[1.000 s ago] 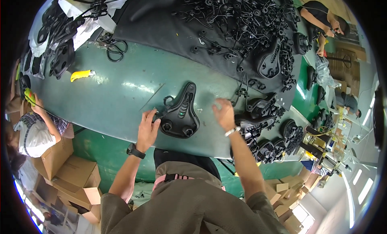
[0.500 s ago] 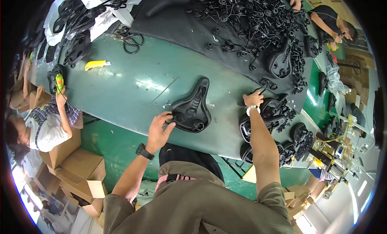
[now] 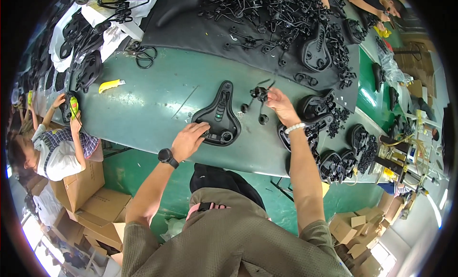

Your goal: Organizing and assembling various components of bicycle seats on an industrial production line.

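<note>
A black bicycle saddle (image 3: 232,120) lies upside down on the green table, its narrow nose pointing away from me. My left hand (image 3: 190,139) closes its fingers over the saddle's rear left corner. In the air to the right of the saddle, my right hand (image 3: 281,106) pinches a black saddle rail frame (image 3: 259,93). This frame has a clamp at its middle and two round ends hanging down; its thin rods are blurred by motion.
A heap of similar black frames (image 3: 281,19) covers the black sheet at the back. Stacked saddles (image 3: 312,107) stand right of my right hand. Scissors (image 3: 144,56) and a yellow utility knife (image 3: 111,85) lie far left. A co-worker (image 3: 59,153) works at the left.
My right hand has lifted a rail frame from the sheet's edge and brought it left toward the saddle. My left hand has closed over the saddle's rear corner.
</note>
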The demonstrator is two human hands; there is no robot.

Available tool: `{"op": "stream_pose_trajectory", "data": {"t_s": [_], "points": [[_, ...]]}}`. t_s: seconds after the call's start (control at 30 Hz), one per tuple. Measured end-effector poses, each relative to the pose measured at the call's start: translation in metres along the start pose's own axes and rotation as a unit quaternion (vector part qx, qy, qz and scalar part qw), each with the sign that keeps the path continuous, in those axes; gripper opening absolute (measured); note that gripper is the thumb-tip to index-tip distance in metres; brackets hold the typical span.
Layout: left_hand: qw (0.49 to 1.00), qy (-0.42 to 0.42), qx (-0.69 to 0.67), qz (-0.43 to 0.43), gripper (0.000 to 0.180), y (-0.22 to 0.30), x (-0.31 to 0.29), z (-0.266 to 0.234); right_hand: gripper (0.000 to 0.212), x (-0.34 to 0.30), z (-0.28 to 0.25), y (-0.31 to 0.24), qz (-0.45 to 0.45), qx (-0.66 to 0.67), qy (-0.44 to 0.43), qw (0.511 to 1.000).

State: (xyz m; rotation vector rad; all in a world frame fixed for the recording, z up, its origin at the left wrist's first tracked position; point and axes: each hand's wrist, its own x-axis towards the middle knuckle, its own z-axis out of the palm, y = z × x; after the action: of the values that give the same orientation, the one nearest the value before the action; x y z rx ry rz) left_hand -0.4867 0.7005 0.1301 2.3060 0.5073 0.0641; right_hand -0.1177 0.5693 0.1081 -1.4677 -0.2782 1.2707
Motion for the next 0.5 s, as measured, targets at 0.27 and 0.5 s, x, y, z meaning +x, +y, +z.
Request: {"op": "stream_pose_trajectory", "data": {"t_s": [0.27, 0.5], "points": [[1.000, 0.014, -0.026, 0.001, 0.048, 0.011, 0.000, 0.015, 0.040, -0.048, 0.081, 0.095, -0.285, -0.546, 0.383, 0.689], [0.996, 0.040, -0.076, -0.031, 0.047, 0.007, -0.002, 0.017, 0.021, -0.112, 0.152, 0.116, -0.152, -0.339, 0.225, 0.901]]}}
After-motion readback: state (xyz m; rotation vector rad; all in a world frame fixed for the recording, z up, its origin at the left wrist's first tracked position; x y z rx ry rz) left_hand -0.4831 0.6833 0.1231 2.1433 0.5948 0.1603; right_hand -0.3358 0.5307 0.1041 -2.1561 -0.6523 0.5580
